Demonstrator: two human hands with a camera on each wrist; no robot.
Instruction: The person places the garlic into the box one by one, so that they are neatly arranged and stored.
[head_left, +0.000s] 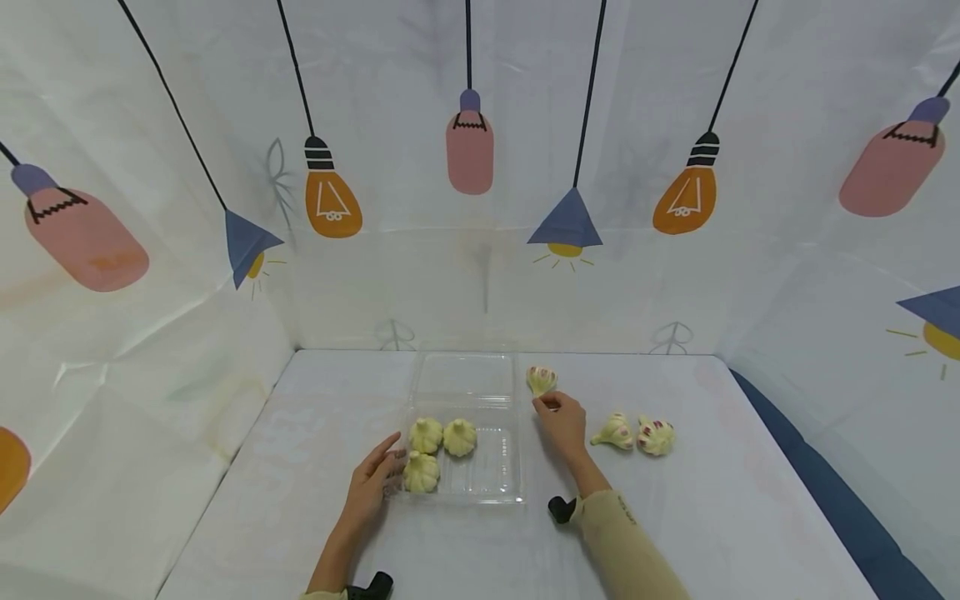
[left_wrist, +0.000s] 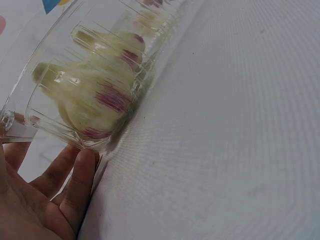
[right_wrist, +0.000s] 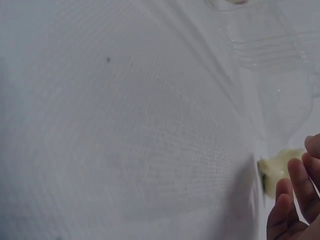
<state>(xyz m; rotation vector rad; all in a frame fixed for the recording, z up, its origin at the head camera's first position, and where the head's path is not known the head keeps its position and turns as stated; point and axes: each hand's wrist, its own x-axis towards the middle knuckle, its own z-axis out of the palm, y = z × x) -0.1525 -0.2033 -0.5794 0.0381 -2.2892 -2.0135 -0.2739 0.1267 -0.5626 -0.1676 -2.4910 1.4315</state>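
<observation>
Nearest me, my left hand (head_left: pixel 367 487) is resting with relaxed, ungripping fingers against the left side of the clear, rectangular plastic box (head_left: pixel 498 467), three cream, round garlic bulbs (head_left: pixel 422 472) sitting in its left half. Off right, two purple-streaked cream garlic bulbs (head_left: pixel 656 436) are lying side by side. Farther out, my right hand (head_left: pixel 564 425), much the nearer, is pinching the stem of a purple-flecked cream garlic bulb (head_left: pixel 542 380) beside the lid (head_left: pixel 465 375), long axis pointing handward, box tray lying nearer and leftward.
</observation>
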